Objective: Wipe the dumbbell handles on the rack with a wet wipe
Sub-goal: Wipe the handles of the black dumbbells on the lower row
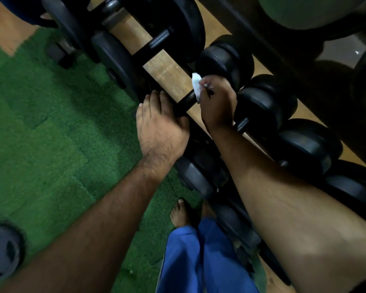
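Observation:
A row of black dumbbells lies across a low rack (201,125) that runs diagonally through the head view. My right hand (218,102) grips a white wet wipe (196,85) wrapped round the dark handle (187,100) of one dumbbell, beside its far weight head (222,62). My left hand (159,125) rests with straight fingers on the near weight head of the same dumbbell, which it mostly hides. The part of the handle under my right hand is hidden.
More dumbbells (262,106) (156,42) lie on either side along the rack over a wooden floor (167,70). Green turf (51,123) covers the ground at left. A black weight plate (2,250) lies at bottom left. My bare foot (181,212) and blue trousers (199,261) are below.

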`<state>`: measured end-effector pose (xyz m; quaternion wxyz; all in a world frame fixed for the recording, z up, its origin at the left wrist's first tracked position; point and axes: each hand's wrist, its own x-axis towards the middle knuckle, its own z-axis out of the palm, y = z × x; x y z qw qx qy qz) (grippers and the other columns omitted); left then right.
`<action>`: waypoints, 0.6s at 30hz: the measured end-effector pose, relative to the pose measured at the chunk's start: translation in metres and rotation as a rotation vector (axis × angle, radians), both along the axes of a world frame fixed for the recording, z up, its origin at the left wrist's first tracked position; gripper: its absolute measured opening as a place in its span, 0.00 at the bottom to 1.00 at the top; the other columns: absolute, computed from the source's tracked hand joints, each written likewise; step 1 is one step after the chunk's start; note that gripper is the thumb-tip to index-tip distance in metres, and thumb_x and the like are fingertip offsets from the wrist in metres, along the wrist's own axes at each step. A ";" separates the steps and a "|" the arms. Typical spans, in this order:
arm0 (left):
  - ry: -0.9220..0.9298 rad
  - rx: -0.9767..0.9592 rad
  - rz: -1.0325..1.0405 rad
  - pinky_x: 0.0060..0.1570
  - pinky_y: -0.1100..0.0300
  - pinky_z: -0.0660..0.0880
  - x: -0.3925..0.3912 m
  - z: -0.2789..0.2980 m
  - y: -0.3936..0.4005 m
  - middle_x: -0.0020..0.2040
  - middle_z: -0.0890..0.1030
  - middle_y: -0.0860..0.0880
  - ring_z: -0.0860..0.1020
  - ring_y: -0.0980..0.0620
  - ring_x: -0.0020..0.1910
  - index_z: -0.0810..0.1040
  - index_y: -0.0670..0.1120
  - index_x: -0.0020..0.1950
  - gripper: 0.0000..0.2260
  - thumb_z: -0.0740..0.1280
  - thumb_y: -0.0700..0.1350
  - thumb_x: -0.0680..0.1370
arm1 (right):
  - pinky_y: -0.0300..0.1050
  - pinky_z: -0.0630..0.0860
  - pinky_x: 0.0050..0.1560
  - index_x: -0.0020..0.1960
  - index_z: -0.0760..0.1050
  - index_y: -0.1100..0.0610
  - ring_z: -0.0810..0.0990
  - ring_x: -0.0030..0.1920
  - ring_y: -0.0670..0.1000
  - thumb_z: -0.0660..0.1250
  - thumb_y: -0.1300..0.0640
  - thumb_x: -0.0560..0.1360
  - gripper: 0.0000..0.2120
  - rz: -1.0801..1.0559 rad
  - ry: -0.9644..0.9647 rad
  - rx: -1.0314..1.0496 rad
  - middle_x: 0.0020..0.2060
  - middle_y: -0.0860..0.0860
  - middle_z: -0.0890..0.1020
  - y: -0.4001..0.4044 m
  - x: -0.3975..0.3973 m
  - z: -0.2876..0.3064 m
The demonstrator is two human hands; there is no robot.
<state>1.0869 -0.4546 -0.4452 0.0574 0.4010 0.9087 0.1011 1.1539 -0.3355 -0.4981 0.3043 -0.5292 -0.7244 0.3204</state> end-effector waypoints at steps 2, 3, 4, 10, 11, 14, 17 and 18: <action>-0.002 -0.008 -0.004 0.73 0.44 0.61 0.000 0.000 0.000 0.72 0.71 0.37 0.67 0.39 0.73 0.68 0.36 0.73 0.33 0.56 0.54 0.73 | 0.46 0.76 0.48 0.49 0.82 0.53 0.82 0.49 0.54 0.69 0.61 0.71 0.08 0.042 -0.033 0.012 0.48 0.51 0.83 0.003 -0.002 0.000; -0.004 -0.008 -0.008 0.73 0.44 0.61 0.000 0.000 0.000 0.72 0.71 0.37 0.67 0.39 0.73 0.68 0.36 0.72 0.33 0.56 0.54 0.72 | 0.47 0.77 0.48 0.49 0.81 0.53 0.81 0.50 0.56 0.69 0.60 0.71 0.08 0.063 -0.061 0.029 0.48 0.52 0.83 0.004 -0.002 -0.001; -0.006 -0.003 -0.011 0.73 0.44 0.61 0.000 0.000 0.000 0.72 0.71 0.37 0.67 0.39 0.73 0.68 0.36 0.72 0.33 0.56 0.54 0.72 | 0.48 0.77 0.48 0.48 0.81 0.53 0.81 0.51 0.57 0.69 0.59 0.70 0.07 0.079 -0.100 0.056 0.50 0.53 0.82 0.005 -0.002 -0.002; -0.007 0.008 -0.012 0.73 0.44 0.62 -0.001 0.000 0.000 0.72 0.71 0.37 0.67 0.39 0.73 0.68 0.36 0.72 0.33 0.57 0.54 0.72 | 0.51 0.77 0.43 0.59 0.79 0.46 0.78 0.52 0.58 0.62 0.47 0.77 0.13 0.147 -0.359 0.134 0.59 0.51 0.77 -0.001 0.011 -0.010; -0.004 0.011 -0.012 0.73 0.44 0.62 -0.001 0.000 0.000 0.72 0.71 0.37 0.67 0.39 0.73 0.68 0.36 0.72 0.33 0.57 0.53 0.72 | 0.52 0.76 0.43 0.62 0.78 0.46 0.77 0.53 0.58 0.60 0.47 0.78 0.15 0.175 -0.373 0.135 0.61 0.52 0.76 -0.003 0.013 -0.012; -0.001 0.023 -0.012 0.73 0.43 0.62 -0.001 -0.001 -0.001 0.72 0.71 0.36 0.67 0.39 0.73 0.68 0.35 0.72 0.33 0.57 0.53 0.72 | 0.51 0.75 0.44 0.70 0.72 0.48 0.77 0.54 0.59 0.58 0.48 0.80 0.19 0.211 -0.389 0.101 0.64 0.55 0.74 -0.009 0.013 -0.015; -0.002 0.023 -0.020 0.73 0.43 0.62 0.000 -0.001 -0.002 0.72 0.71 0.36 0.67 0.39 0.73 0.68 0.35 0.72 0.32 0.58 0.53 0.72 | 0.50 0.74 0.45 0.75 0.66 0.47 0.77 0.54 0.60 0.56 0.48 0.82 0.22 0.181 -0.446 0.042 0.62 0.57 0.75 -0.015 0.010 -0.013; 0.000 0.022 -0.020 0.73 0.43 0.62 0.000 0.000 -0.002 0.72 0.71 0.36 0.67 0.39 0.73 0.68 0.36 0.72 0.32 0.58 0.53 0.73 | 0.51 0.74 0.46 0.76 0.66 0.48 0.77 0.55 0.60 0.56 0.48 0.82 0.22 0.169 -0.434 0.011 0.61 0.57 0.76 -0.015 0.010 -0.011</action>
